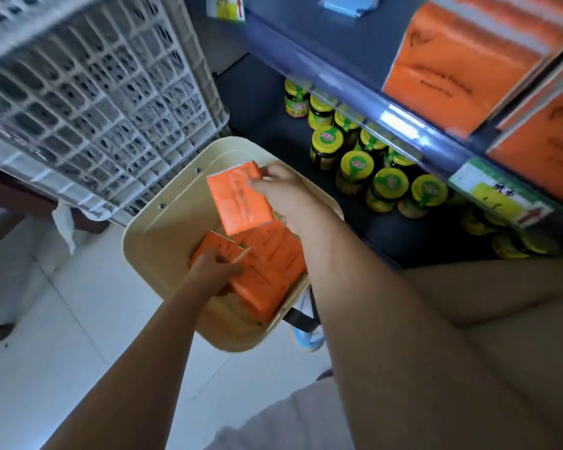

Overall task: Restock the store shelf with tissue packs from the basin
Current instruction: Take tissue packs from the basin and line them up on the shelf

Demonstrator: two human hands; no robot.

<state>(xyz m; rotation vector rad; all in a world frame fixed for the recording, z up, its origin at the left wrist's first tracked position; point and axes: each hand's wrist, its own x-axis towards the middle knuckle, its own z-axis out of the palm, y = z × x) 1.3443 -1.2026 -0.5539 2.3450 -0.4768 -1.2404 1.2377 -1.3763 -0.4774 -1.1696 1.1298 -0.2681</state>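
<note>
Two packs are in hand at once. The left hand [213,267] reaches into the basin [150,241] near its left edge, fingers curled over the end of a lower pack [218,245] that lies among the remaining stock. The right hand [283,193] is clamped on a raised pack [241,199] by its right end only, holding it over the far part of the basin, clear of the others.

Hazards, as judged:
- An end-only grip on a soft wrapper may slip; the pack would drop back into the basin.
- The likely path to the upper shelf [338,53] crosses the jars [355,164] near the lower shelf's front edge; a low swing could topple one.
- The stocked packs [462,60] sit at the upper shelf's front edge; a forced insertion could push one off
</note>
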